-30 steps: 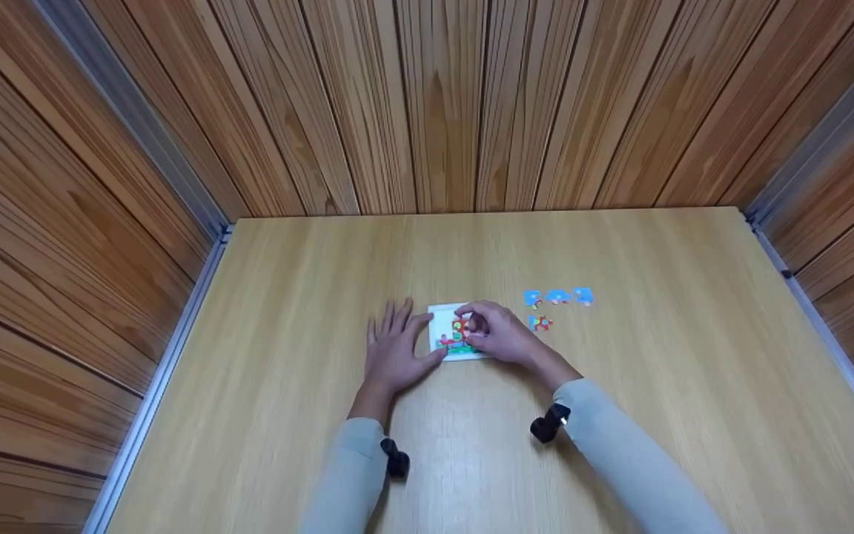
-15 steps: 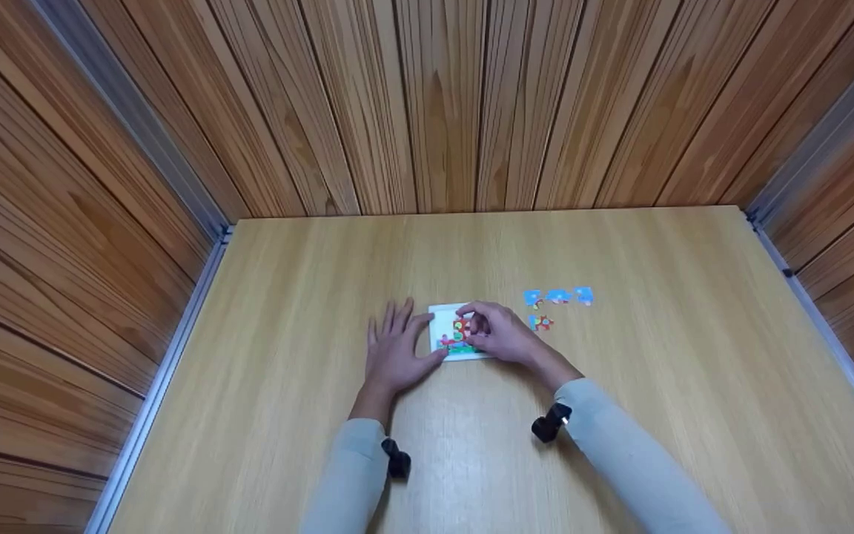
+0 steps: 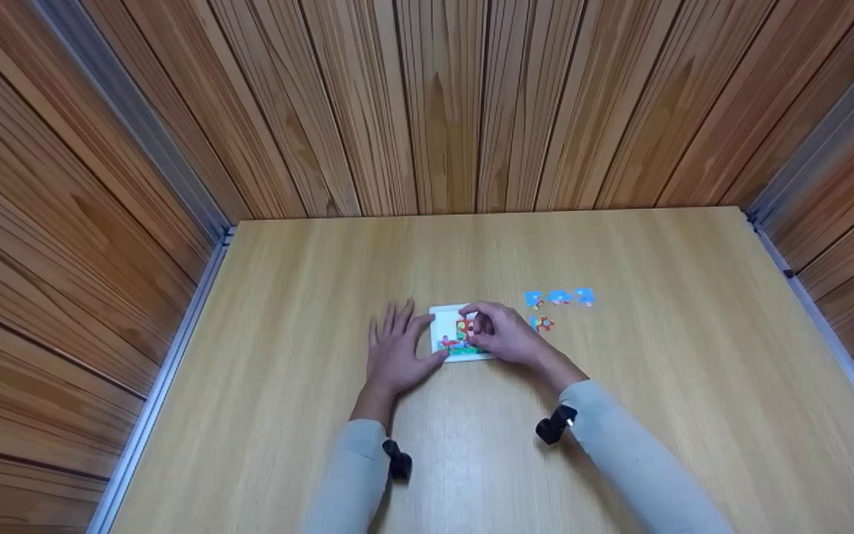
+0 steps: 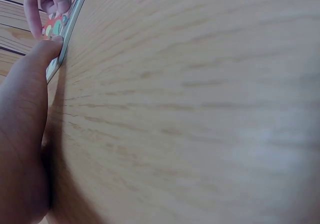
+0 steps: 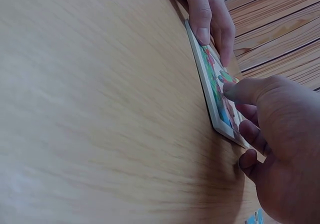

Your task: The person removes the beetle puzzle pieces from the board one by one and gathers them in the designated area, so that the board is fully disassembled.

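The puzzle board (image 3: 442, 322) lies flat on the worktop (image 3: 457, 252), between the hands. The left hand (image 3: 399, 354) has a wide grip, its thumb and forefinger touching the board's left side; this should steady it well. The right hand (image 3: 505, 334) bends its fingers over the red piece (image 3: 464, 327); whether its grip pinches this, I cannot tell. Better to align the edges first, then press gently and evenly.

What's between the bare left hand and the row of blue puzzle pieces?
A white rectangular puzzle tray, with the bare right hand partly over it; the head view shows this.
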Available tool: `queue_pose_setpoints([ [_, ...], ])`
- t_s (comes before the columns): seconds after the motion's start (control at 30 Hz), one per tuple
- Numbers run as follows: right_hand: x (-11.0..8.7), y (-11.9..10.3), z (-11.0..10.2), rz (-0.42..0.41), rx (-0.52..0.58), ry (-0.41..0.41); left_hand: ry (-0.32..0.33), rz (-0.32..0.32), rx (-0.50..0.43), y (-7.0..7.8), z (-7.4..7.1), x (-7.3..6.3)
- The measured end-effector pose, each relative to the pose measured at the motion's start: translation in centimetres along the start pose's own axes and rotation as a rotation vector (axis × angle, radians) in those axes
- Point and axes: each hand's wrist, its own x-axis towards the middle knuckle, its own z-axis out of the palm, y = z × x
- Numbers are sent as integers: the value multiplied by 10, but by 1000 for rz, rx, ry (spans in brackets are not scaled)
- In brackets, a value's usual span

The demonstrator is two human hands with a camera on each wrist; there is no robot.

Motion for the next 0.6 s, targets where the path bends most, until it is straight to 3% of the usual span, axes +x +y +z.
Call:
queue_pose_setpoints([
  [0.37, -9, 3, -15, 28, -11, 33, 29, 21, -9, 0, 1, -2],
  [0.6, -16, 6, -28, 77, -22, 47, 8, 6, -13, 1, 0, -2],
])
